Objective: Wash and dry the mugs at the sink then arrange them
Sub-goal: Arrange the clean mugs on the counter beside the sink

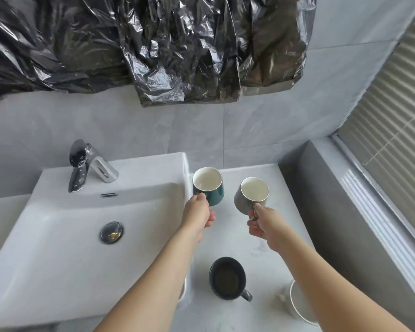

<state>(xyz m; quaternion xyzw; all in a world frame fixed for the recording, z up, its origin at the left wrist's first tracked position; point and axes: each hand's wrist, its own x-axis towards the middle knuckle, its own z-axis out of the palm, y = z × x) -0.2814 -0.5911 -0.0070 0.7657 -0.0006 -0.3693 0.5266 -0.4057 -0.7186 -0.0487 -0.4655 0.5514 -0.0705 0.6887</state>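
Right now the left hand (198,213) grips the green mug (209,186) by its handle beside the sink (58,212), and the right hand (261,224) pinches the grey mug (250,196) over the counter (261,259). Wet handles could slip; swinging them together risks a chip.

The green mug (209,188) is white inside and sits upright by the sink's (86,236) right edge. The grey mug (250,195), white inside too, tilts a bit beside it. The black mug (228,279) stands nearer, handle pointing right. A white mug (297,300) is partly hidden.
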